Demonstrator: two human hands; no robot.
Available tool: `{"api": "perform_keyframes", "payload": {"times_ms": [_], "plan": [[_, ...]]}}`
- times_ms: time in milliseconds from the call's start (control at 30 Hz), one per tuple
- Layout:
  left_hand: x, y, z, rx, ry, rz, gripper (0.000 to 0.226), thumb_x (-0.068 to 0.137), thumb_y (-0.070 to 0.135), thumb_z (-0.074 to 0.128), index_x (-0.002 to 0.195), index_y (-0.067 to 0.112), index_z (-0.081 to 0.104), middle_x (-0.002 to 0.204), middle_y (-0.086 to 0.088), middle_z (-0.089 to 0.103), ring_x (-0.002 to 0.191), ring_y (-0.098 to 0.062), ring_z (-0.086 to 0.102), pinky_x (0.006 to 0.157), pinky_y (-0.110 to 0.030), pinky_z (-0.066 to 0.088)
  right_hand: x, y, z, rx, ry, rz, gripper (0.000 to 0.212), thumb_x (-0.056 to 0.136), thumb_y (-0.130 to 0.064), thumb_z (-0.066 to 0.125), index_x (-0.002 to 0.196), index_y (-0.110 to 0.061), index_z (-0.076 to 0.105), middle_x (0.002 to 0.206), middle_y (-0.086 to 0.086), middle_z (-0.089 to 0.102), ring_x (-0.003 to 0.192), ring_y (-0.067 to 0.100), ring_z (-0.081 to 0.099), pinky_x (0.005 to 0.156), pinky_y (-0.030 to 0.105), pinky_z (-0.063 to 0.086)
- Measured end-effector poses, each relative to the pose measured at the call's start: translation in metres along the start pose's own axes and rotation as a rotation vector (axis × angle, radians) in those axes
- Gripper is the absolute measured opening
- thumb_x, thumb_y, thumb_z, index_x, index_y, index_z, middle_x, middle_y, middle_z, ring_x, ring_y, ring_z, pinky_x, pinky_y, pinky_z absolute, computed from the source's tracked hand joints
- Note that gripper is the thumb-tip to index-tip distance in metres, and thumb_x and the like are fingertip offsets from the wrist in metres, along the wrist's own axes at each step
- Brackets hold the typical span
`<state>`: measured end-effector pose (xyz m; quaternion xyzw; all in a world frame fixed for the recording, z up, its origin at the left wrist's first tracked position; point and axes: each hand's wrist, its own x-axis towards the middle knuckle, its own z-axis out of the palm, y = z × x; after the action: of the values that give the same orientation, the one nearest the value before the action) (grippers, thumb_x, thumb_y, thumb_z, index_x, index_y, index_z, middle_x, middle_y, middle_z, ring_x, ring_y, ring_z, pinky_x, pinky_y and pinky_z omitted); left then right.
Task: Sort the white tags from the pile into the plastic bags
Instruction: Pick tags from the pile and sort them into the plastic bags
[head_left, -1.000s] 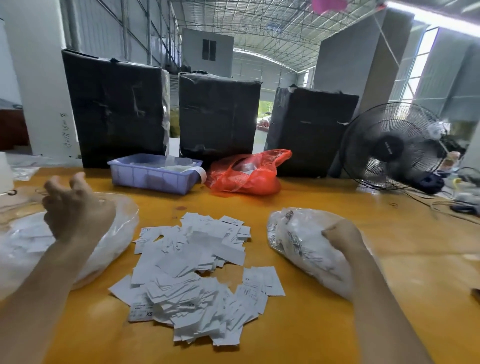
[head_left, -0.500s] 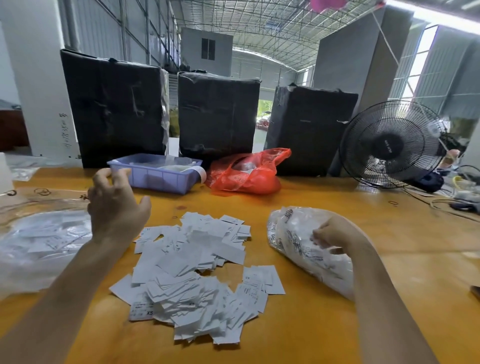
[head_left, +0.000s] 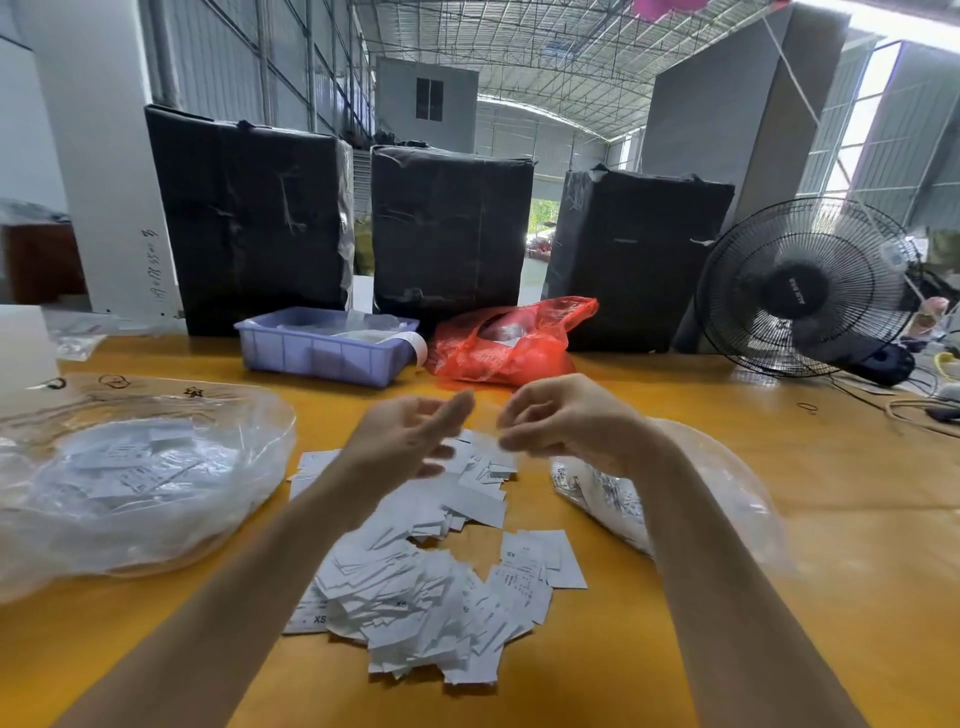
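Observation:
A pile of white tags (head_left: 431, 582) lies spread on the yellow table (head_left: 857, 519) in front of me. A clear plastic bag (head_left: 140, 483) with tags inside sits at the left. A second clear bag (head_left: 727, 509) with tags sits at the right, partly behind my right forearm. My left hand (head_left: 410, 441) hovers above the far end of the pile, fingers loosely spread, holding nothing. My right hand (head_left: 566, 421) hangs close beside it with relaxed curled fingers, also holding nothing.
Behind the pile stand a lilac plastic tray (head_left: 327, 348) and a red plastic bag (head_left: 509, 343). Three black wrapped boxes (head_left: 452, 234) line the table's back edge. A black fan (head_left: 810, 291) and cables (head_left: 914, 405) occupy the far right.
My left hand left the left bag and my right hand left the right bag. Both have come together above the far end of the pile.

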<state>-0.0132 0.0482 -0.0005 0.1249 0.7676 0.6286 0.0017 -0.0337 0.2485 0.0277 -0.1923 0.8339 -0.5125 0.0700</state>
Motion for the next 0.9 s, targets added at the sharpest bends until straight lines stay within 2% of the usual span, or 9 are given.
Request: {"api": "perform_keyframes", "payload": {"times_ms": [167, 333, 433, 533, 600, 667, 767, 833, 900], "plan": [[0.001, -0.022, 0.005, -0.152, -0.138, -0.181, 0.039, 0.07, 0.035, 0.072, 0.095, 0.005, 0.071, 0.083, -0.01, 0.074, 0.066, -0.012, 0.069, 0.06, -0.019, 0.055, 0.014, -0.002, 0.041, -0.197, -0.04, -0.038, 0.027, 0.073, 0.007, 0.073, 0.095, -0.006, 0.066, 0.075, 0.001, 0.065, 0.067, 0.009, 0.061, 0.059, 0.017, 0.05], [0.011, -0.04, -0.01, -0.232, 0.152, -0.225, 0.004, 0.079, 0.003, 0.072, 0.08, 0.001, 0.07, 0.062, -0.007, 0.071, 0.051, -0.009, 0.065, 0.049, -0.016, 0.051, 0.03, 0.027, 0.049, -0.289, 0.279, 0.025, 0.03, 0.085, -0.009, 0.067, 0.115, -0.007, 0.06, 0.097, 0.006, 0.064, 0.085, 0.019, 0.062, 0.077, 0.034, 0.053], [0.013, -0.048, -0.018, -0.291, 0.261, -0.261, 0.014, 0.073, -0.006, 0.075, 0.076, 0.004, 0.065, 0.057, -0.006, 0.068, 0.048, -0.011, 0.065, 0.046, -0.016, 0.051, 0.04, 0.055, 0.06, -0.589, 0.326, 0.084, 0.026, 0.091, -0.017, 0.06, 0.115, -0.007, 0.062, 0.114, 0.01, 0.063, 0.104, 0.024, 0.057, 0.085, 0.032, 0.047], [0.013, -0.052, -0.021, -0.346, 0.261, -0.288, 0.021, 0.073, -0.008, 0.073, 0.085, 0.006, 0.062, 0.062, -0.004, 0.071, 0.05, -0.011, 0.066, 0.044, -0.015, 0.048, 0.045, 0.075, 0.073, -0.73, 0.218, 0.19, 0.046, 0.083, -0.035, 0.07, 0.121, -0.012, 0.059, 0.122, 0.008, 0.06, 0.113, 0.026, 0.053, 0.09, 0.034, 0.046], [0.014, -0.054, -0.021, -0.382, 0.248, -0.3, 0.024, 0.075, -0.011, 0.07, 0.089, 0.006, 0.06, 0.064, -0.003, 0.072, 0.052, -0.011, 0.067, 0.045, -0.016, 0.049, 0.046, 0.08, 0.077, -0.675, 0.229, 0.228, 0.053, 0.077, -0.034, 0.076, 0.122, -0.012, 0.059, 0.122, 0.007, 0.06, 0.114, 0.025, 0.053, 0.09, 0.035, 0.047], [0.015, -0.055, -0.02, -0.406, 0.259, -0.306, 0.025, 0.075, -0.012, 0.069, 0.091, 0.005, 0.061, 0.065, -0.004, 0.073, 0.053, -0.013, 0.068, 0.047, -0.018, 0.05, 0.046, 0.081, 0.074, -0.615, 0.267, 0.213, 0.043, 0.076, -0.023, 0.077, 0.114, -0.01, 0.063, 0.114, 0.006, 0.063, 0.106, 0.022, 0.056, 0.081, 0.029, 0.046], [0.016, -0.056, -0.022, -0.453, 0.306, -0.301, 0.023, 0.075, -0.011, 0.071, 0.09, 0.005, 0.062, 0.07, -0.008, 0.072, 0.054, -0.015, 0.069, 0.047, -0.018, 0.051, 0.044, 0.075, 0.066, -0.454, 0.258, 0.152, 0.016, 0.074, -0.001, 0.073, 0.088, -0.008, 0.073, 0.075, -0.002, 0.062, 0.078, 0.018, 0.057, 0.066, 0.025, 0.046], [0.017, -0.056, -0.024, -0.498, 0.346, -0.299, 0.018, 0.075, -0.007, 0.072, 0.086, 0.005, 0.063, 0.074, -0.011, 0.069, 0.053, -0.014, 0.068, 0.047, -0.016, 0.052, 0.04, 0.069, 0.062, -0.183, 0.237, 0.09, 0.027, 0.07, 0.014, 0.066, 0.068, -0.012, 0.072, 0.06, -0.001, 0.055, 0.069, 0.015, 0.053, 0.071, 0.03, 0.048], [0.018, -0.056, -0.025, -0.562, 0.366, -0.29, 0.014, 0.076, -0.006, 0.072, 0.082, 0.003, 0.064, 0.068, -0.01, 0.067, 0.051, -0.014, 0.066, 0.045, -0.015, 0.051, 0.037, 0.064, 0.062, 0.0, 0.269, -0.004, 0.042, 0.065, 0.022, 0.061, 0.057, -0.018, 0.069, 0.068, 0.007, 0.06, 0.08, 0.011, 0.055, 0.079, 0.031, 0.047]]}}
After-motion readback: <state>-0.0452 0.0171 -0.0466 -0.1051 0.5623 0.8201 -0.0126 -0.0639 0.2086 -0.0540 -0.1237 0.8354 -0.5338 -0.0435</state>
